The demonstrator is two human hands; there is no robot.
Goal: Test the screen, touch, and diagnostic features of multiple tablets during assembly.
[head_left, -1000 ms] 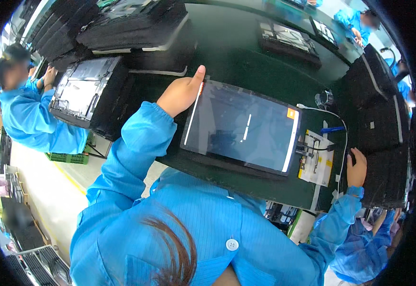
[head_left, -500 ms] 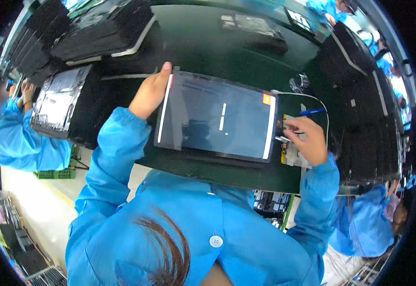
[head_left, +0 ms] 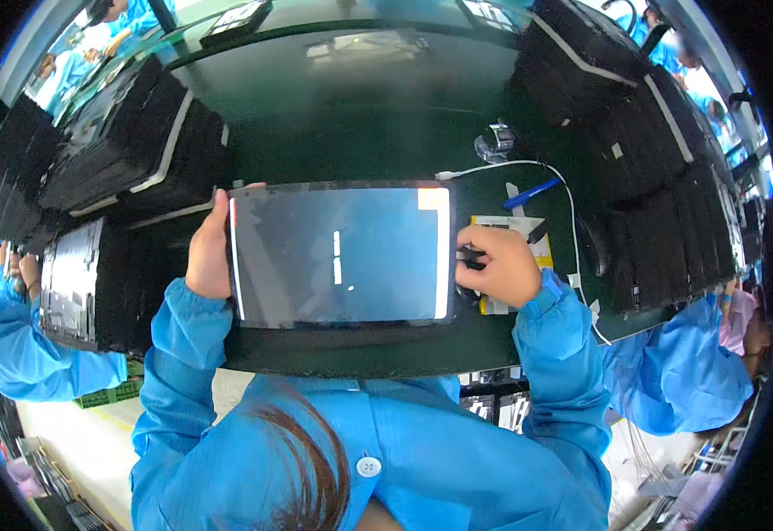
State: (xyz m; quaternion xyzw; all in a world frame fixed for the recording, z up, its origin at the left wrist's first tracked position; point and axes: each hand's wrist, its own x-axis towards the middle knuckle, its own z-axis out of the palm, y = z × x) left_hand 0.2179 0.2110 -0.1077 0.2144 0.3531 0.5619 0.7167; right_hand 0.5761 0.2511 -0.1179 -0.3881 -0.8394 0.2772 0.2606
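A flat dark display panel [head_left: 342, 255] with a glossy screen and an orange sticker at its top right corner lies on the green bench [head_left: 351, 106] in front of me. My left hand [head_left: 209, 252] grips the panel's left edge, fingers over the top corner. My right hand [head_left: 497, 264] rests at the panel's right edge, closed on a small black plug or connector there. Under that hand lies a yellow and white sheet [head_left: 515, 265]. A white cable [head_left: 528, 170] curves from the panel's top right past a blue pen [head_left: 531, 192].
Stacks of black trays stand at the left [head_left: 130, 150] and at the right [head_left: 652, 159]. A small clear tape roll [head_left: 495, 142] sits behind the cable. A co-worker in blue [head_left: 15, 345] stands at my left, another [head_left: 687, 372] at my right.
My right hand came in from the bench's right edge to the panel's right side and closed on the connector. My left hand slid down from the top corner along the left edge.
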